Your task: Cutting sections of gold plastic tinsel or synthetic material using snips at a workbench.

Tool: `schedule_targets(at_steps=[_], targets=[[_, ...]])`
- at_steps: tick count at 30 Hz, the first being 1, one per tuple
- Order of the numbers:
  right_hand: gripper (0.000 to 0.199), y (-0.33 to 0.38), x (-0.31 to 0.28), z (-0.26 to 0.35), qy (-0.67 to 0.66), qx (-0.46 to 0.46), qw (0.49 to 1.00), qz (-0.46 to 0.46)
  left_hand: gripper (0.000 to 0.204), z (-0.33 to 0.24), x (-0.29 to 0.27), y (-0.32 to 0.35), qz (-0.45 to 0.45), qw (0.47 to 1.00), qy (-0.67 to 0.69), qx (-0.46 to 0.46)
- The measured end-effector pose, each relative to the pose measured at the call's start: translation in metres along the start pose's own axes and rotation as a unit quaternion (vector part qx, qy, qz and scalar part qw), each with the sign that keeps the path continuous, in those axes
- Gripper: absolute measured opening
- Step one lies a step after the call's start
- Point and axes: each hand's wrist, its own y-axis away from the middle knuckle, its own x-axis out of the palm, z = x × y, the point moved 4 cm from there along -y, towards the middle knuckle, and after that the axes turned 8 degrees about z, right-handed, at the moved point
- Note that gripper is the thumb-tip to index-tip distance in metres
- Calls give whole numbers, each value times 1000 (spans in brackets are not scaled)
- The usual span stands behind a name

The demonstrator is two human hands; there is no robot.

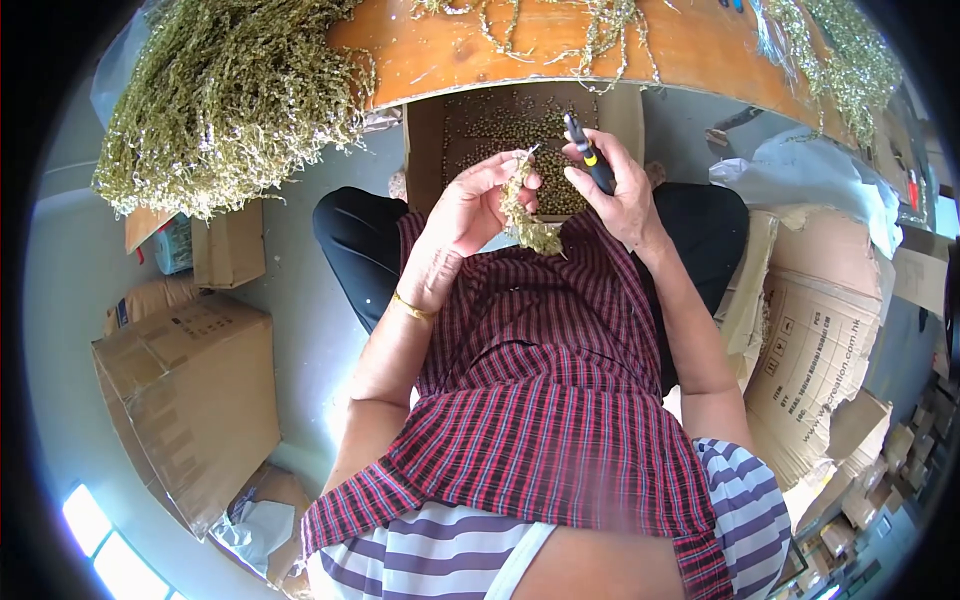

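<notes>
We see the sprig (pixel 530 228) mid-scene over the apron (pixel 540 340), pinched by the fingers of the left hand (pixel 478 205). Just to its right, the right hand (pixel 628 195) has its fingers closed around the pliers (pixel 590 160). Farther off, we find beads (pixel 515 128) in a box (pixel 424 150), then the desk (pixel 700 62), a big bundle (pixel 235 100) overhanging at left. Cartons (pixel 205 400) flank us left and right.

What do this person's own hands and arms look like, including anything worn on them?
The left hand and right hand are ungloved. A thin yellow band circles the left wrist; none shows on the right. The short right sleeve is white with grey-blue stripes.
</notes>
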Motion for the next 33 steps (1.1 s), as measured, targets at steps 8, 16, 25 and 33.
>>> schedule_targets(at_steps=[8,16,25,33], targets=[[39,6,-9,6,160,-88,976,122,23,15,5,2,132,970,195,-64],[33,4,-8,12,163,-84,969,166,26,14,3,3,163,969,158,-102],[28,12,-2,5,156,-9,977,144,19,-1,-4,-1,44,983,-179,9],[21,27,27,-17,-167,280,933,151,16,-12,14,0,-131,571,-735,341]])
